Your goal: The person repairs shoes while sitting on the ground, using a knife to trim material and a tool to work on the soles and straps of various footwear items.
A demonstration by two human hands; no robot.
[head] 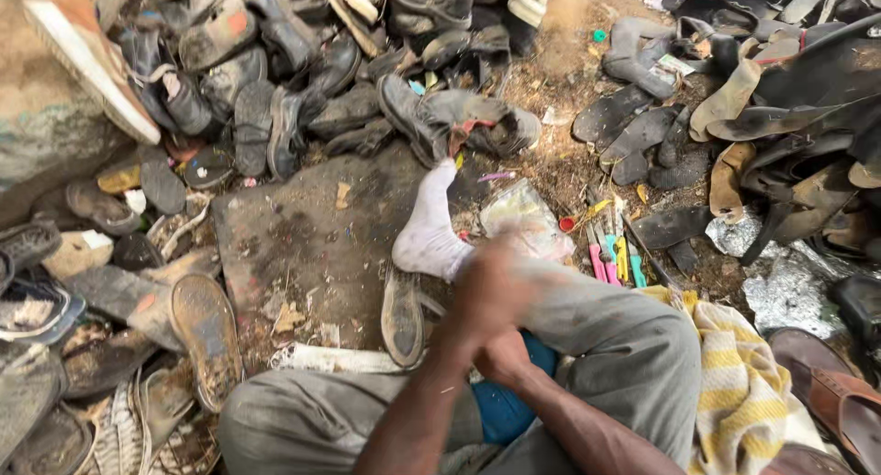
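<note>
left hand (496, 287) blurred, grip cannot be told | right hand (503, 356) closed on blue thing (503, 409), lower centre, just under both hands | white sock (428, 227) above hands | worn shoes (275, 80) upper left

The floor is bare dirt ground (560, 62), brown and dusty, in soft daylight. A dark flat mat (303, 245) lies in the middle. Heaps of old worn shoes (275, 80) cover the upper left, and black rubber soles (780, 89) fill the upper right corner. A rough stone (46, 117) stands at the left edge.
</note>
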